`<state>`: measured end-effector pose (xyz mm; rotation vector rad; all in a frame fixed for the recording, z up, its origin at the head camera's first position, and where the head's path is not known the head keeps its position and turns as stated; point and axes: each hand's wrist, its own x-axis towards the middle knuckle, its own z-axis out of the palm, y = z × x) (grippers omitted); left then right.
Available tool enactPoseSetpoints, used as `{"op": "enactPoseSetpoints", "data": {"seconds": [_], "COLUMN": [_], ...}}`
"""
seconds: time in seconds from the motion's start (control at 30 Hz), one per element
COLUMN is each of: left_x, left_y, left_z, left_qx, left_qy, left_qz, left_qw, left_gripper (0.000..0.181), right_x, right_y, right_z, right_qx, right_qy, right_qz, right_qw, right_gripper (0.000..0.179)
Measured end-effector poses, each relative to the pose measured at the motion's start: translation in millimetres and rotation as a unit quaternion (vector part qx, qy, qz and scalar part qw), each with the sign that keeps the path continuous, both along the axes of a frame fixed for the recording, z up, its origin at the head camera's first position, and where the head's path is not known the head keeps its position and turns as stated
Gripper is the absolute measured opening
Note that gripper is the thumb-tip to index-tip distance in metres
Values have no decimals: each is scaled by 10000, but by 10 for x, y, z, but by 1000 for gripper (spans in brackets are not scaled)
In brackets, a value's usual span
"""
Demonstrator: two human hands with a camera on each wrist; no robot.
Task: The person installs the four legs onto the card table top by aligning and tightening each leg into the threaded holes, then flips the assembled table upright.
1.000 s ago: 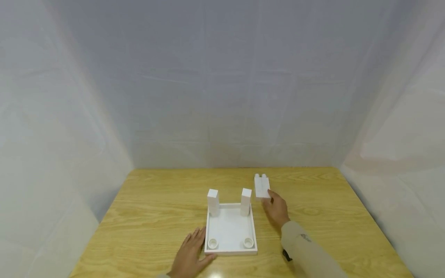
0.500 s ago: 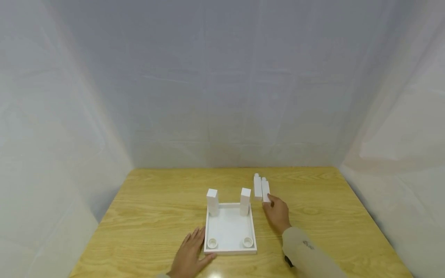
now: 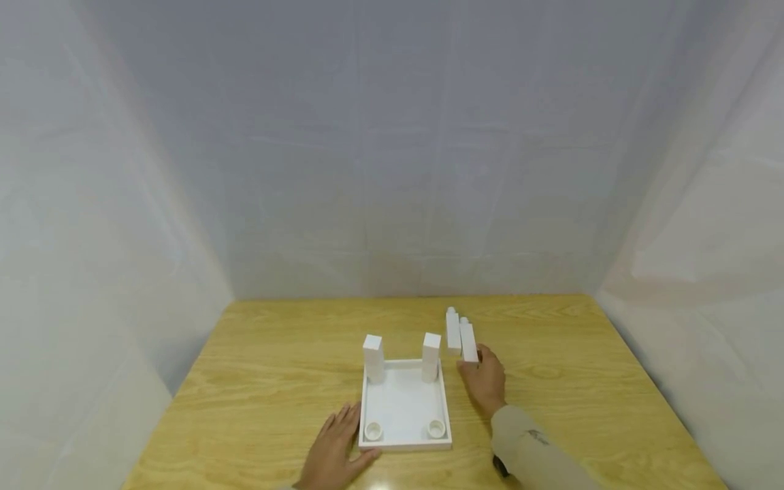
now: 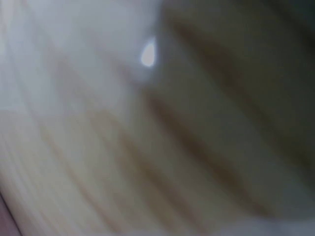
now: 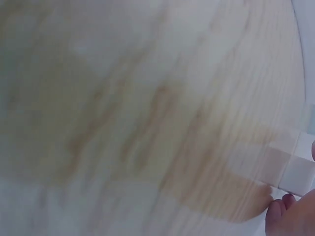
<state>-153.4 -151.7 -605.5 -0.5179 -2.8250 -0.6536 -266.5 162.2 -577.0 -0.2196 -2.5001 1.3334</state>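
In the head view, a white tray-like board [image 3: 404, 405] with a raised rim lies on the table. Two white square posts, a left one [image 3: 373, 357] and a right one [image 3: 431, 356], stand upright in its far corners; round sockets [image 3: 436, 429] sit in the near corners. Beside its left edge rests my left hand [image 3: 333, 446], fingers spread, thumb along the front edge. Two more posts with round end pegs lie beyond the board. My right hand [image 3: 486, 381] pinches the near end of the right-hand post [image 3: 468, 340]; the other post [image 3: 452, 332] lies beside it.
The wooden table [image 3: 275, 361] has pale sheeting [image 3: 392, 170] hung behind it and at both sides. The left wrist view holds only blurred wood grain and a light reflection. A black strap [image 3: 500, 466] shows under my right sleeve [image 3: 539, 449].
The two lying posts were side by side and level. My right hand has drawn the right-hand one slightly toward me, so it now sits nearer than the other. My left hand stays put.
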Motion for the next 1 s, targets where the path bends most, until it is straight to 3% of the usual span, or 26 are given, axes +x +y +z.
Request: {"op": "enactPoseSetpoints", "data": {"seconds": [0.2,0.5,0.73,1.0], "left_x": [4,0,5,3], "left_y": [13,11,8,7], "left_z": [8,2,30,32], "left_qx": [88,3,-24,-20], "left_qy": [-16,33,-54,-123], "left_qz": [-21,13,32,22], "left_qw": [10000,10000,10000,9999], "left_gripper": [91,91,92,92], "right_x": [-23,-31,-23,29], "right_y": [-30,8,56,66], "right_z": [9,-45,-71,-9], "right_qx": [150,313,434,113], "right_qy": [244,580,376,206], "right_qz": [-114,-515,-744,-962], "right_qw": [9995,9965,9956,9951], "right_gripper": [50,35,35,34]}}
